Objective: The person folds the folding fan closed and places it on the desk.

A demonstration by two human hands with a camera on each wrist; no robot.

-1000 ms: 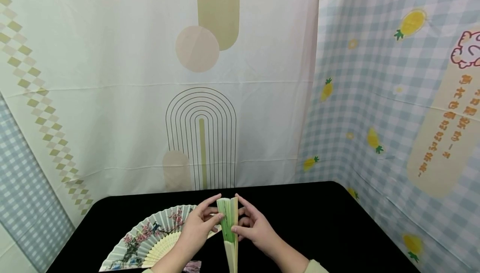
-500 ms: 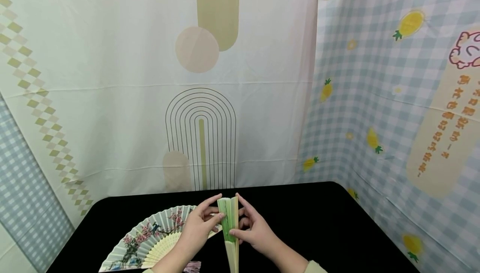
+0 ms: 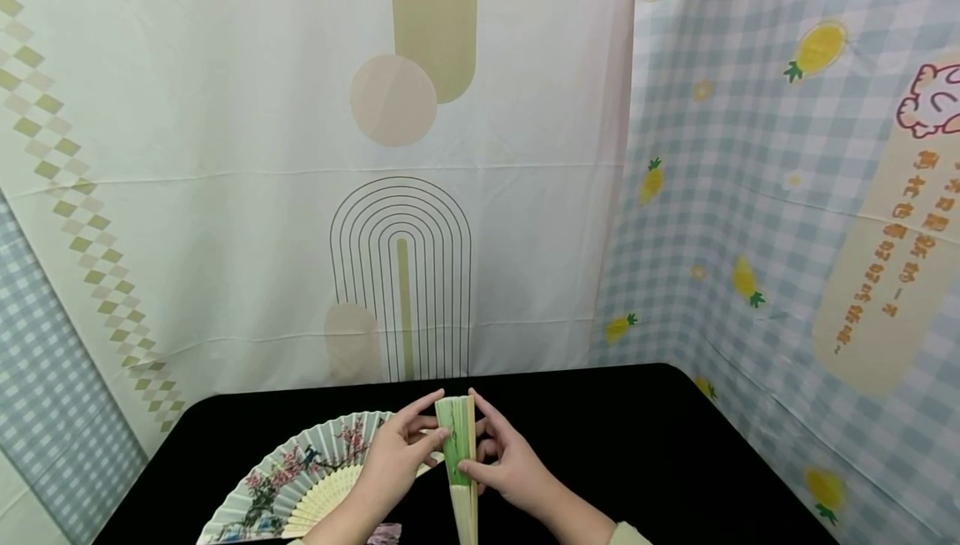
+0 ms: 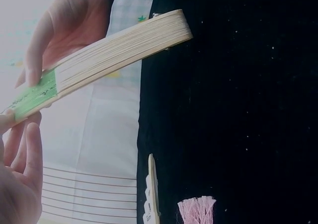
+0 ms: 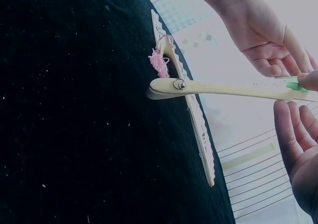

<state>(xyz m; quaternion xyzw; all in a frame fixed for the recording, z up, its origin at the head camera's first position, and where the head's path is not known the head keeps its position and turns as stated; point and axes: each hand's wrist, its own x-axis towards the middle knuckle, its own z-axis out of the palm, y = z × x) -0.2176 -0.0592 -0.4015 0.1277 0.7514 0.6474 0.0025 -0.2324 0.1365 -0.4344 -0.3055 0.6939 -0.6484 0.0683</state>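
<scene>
In the head view, a green folding fan (image 3: 454, 445) with pale wooden ribs stands nearly upright between both hands, its folds gathered into a narrow bundle. My left hand (image 3: 397, 455) pinches its left side, thumb on the green leaf. From the other side my right hand (image 3: 513, 460) holds it, thumb across the front near where leaf meets ribs. The left wrist view shows the stacked ribs (image 4: 119, 45) lying close together. A metal rivet (image 5: 180, 84) joins their lower end in the right wrist view. Both index fingers reach up along the fan's top edge.
A second fan (image 3: 281, 466), spread open with painted blossoms and a bird, lies on the black table (image 3: 637, 453) at the left, partly behind my left arm. Its pink tassel (image 4: 196, 210) lies nearby. Printed cloths (image 3: 540, 237) hang behind and beside the table.
The gap between the green fan's folds and its right-hand rib has closed, so the bundle is more even. Both hands keep nearly the same place. The spread fan has not moved.
</scene>
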